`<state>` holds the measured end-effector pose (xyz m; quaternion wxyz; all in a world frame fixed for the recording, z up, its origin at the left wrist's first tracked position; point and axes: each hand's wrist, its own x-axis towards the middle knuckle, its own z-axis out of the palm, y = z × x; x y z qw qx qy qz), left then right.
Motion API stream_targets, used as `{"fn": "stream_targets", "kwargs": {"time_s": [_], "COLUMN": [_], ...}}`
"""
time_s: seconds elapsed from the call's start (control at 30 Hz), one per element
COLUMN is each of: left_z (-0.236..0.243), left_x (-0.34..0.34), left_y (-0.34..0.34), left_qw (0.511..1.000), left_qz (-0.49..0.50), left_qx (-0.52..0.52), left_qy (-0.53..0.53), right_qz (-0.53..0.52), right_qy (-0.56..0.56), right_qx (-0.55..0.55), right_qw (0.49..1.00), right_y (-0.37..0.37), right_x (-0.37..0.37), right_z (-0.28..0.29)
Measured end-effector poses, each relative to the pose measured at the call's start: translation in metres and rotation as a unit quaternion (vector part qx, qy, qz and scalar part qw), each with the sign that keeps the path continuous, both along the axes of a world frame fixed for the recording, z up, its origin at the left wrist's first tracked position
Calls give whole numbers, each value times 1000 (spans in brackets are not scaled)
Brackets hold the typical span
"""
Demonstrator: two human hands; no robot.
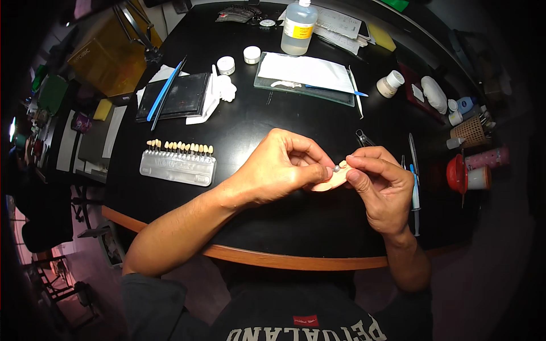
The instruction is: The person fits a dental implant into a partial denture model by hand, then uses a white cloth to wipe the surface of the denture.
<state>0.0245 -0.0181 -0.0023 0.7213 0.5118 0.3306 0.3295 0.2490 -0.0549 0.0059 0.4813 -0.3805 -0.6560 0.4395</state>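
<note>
Near the table's front edge, my left hand (290, 165) and my right hand (381, 182) are close together around a small peach-coloured dental model (331, 183). A small grey metal crown (336, 169) shows on the model, beside a pale tooth (343, 165). My left thumb and index finger are closed at the model's left side, touching or nearly touching the grey crown. My right thumb and fingers grip the model's right end. Fingers hide part of the model. Just beyond my right hand lie metal tweezers (364, 138).
A tooth shade guide (178, 167) lies left. Farther back are a black case (176, 96) with a blue-handled tool, two white jars (226, 65), a glass slab (267, 85) with tissue, and a liquid bottle (298, 34). Syringes (415, 190) lie right; a red bowl (456, 173) sits beyond.
</note>
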Motion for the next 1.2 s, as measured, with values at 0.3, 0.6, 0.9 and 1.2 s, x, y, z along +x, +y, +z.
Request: {"fn": "stream_targets", "kwargs": {"time_s": [0.3,0.6,0.9,1.2], "left_z": [-2,-4,-5,-4], "left_x": [2,4,0,0], "left_y": [-4,-4,-2,-1], "left_qw": [993,994,996,995], "left_qz": [52,68,36,35], "left_qx": [85,79,87,88], "left_qy": [66,32,6,-17], "right_qz": [-6,-9,-11,-15], "right_qy": [-3,-7,-8,-7], "right_qx": [-7,-9,1,16], "right_qw": [1000,1000,1000,1000], "right_y": [1,1,0,0], "right_x": [-1,-1,0,1], "right_z": [-4,-3,-4,-2]}}
